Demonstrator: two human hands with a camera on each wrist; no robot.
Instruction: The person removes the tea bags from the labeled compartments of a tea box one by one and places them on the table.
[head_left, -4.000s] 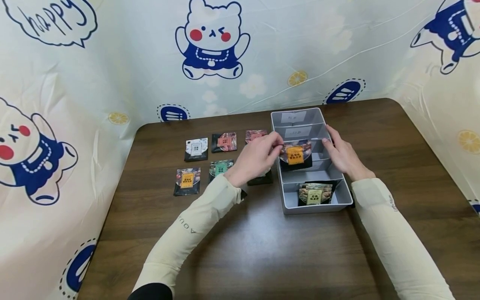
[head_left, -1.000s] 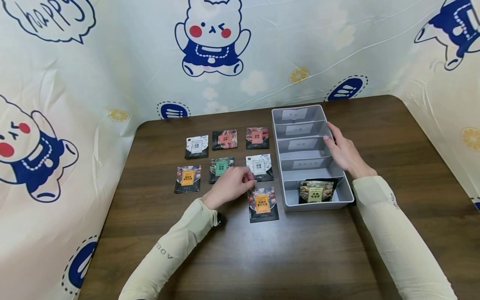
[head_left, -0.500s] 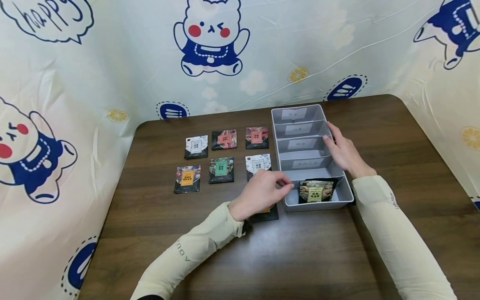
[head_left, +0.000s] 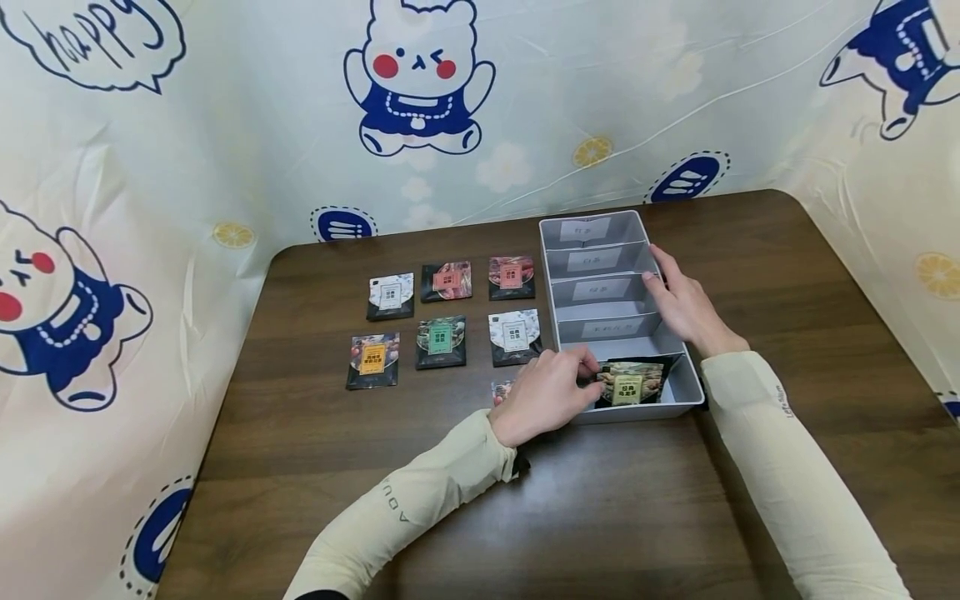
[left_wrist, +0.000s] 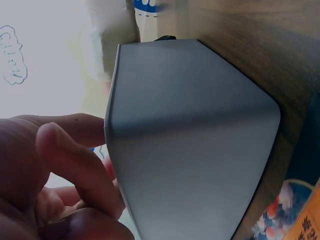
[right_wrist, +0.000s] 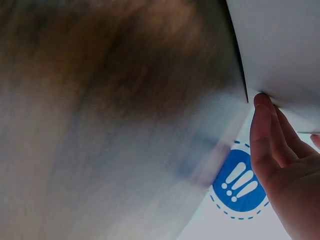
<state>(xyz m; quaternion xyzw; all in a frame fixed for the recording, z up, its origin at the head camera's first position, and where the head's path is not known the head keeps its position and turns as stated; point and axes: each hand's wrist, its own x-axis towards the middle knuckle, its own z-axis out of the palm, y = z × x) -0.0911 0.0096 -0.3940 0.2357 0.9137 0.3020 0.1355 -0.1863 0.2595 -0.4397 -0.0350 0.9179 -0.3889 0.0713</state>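
A grey divided box (head_left: 624,412) stands on the table, with handwritten labels on its partitions. Several black-based sachets with yellow-green labels, the front one a sachet (head_left: 628,385), lean in its nearest compartment. My left hand (head_left: 546,395) reaches over the box's near left corner, thumb and forefinger parted at that sachet's left edge; the fingertips' contact is partly hidden. In the left wrist view its fingers (left_wrist: 82,170) pass behind the rim. My right hand (head_left: 692,310) grips the box's right wall, thumb at the rim and fingers against the outside.
Left of the box lie an orange-label sachet (head_left: 373,361), a green-label sachet (head_left: 441,342), two white-label sachets (head_left: 390,297) and two red-label sachets (head_left: 512,277). Another orange-label sachet (head_left: 501,390) is mostly under my left hand. A printed curtain (head_left: 525,108) borders the brown table (head_left: 480,517).
Four seconds ago my left hand held an orange-label sachet over the box; that sachet now lies on the table. The left hand has since moved right to the nearest compartment. The right hand stays put.
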